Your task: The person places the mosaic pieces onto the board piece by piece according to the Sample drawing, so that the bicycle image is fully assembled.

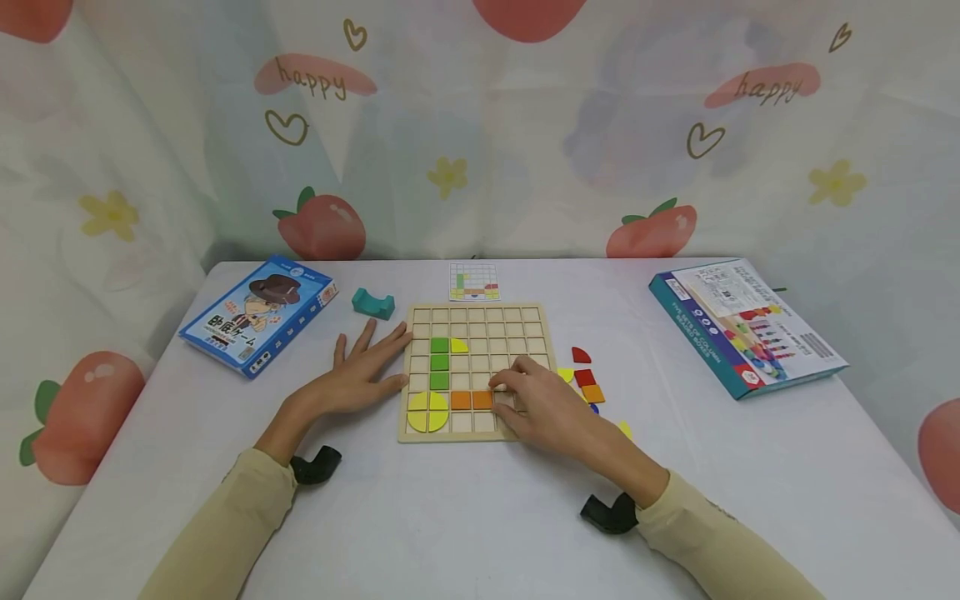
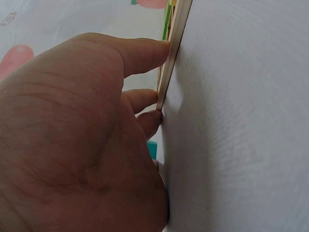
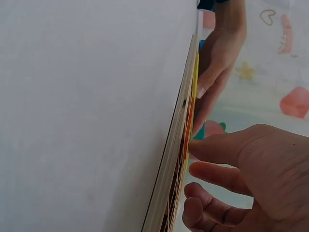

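Note:
A wooden grid board point(image 1: 517, 321) lies on the table. On it are green square tiles point(image 1: 439, 362), a yellow quarter-round tile point(image 1: 458, 345), a yellow disc of quarter-rounds point(image 1: 428, 412) and orange squares point(image 1: 472, 400). My left hand point(image 1: 366, 371) is spread flat, fingertips and thumb against the board's left edge. Over the lower right of the board, my right hand point(image 1: 543, 404) bends its thumb and index finger close to the orange row. In the right wrist view, a thin yellow tile point(image 3: 187, 157) shows between that thumb and index finger; the palm hides part of the board.
Loose red, yellow, orange and blue tiles point(image 1: 585, 378) lie right of the board. A pattern card point(image 1: 474, 282) sits behind it, with a teal curved block point(image 1: 372, 304) to its left. A blue box point(image 1: 258, 315) stands left, a teal-and-white box point(image 1: 746, 325) right.

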Tool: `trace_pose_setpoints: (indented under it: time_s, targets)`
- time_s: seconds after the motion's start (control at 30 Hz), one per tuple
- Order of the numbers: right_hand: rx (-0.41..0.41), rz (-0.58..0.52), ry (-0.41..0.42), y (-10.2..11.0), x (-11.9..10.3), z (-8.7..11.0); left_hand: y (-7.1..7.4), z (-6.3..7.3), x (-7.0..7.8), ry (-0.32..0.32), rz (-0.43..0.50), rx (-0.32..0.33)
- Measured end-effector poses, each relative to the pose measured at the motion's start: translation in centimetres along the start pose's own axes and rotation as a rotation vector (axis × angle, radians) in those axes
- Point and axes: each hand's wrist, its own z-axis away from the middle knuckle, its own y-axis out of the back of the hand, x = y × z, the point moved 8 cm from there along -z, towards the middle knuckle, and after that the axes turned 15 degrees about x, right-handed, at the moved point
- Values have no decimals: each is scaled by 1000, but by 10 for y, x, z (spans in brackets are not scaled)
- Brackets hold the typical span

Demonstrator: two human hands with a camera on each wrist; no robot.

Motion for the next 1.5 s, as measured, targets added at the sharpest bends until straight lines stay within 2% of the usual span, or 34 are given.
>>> trace_pose_setpoints:
  time_s: [0.23,0.5,0.87,1.23,1.5]
  targets:
    - [16,-16,-61,12,15,3,0,0,-1,1,-6,-5]
    - [41,-2,-95,31,41,11,0,0,-1,1,-6,-6]
    - [27,45,-230,57,84,30,0,-1,-1,-5,-15,-5]
    - [17,70,-247,66,111,43,-2,-1,-2,-11,-4,3]
    - [-12,74,-242,63,118,46,0,0,0,-5,-8,4]
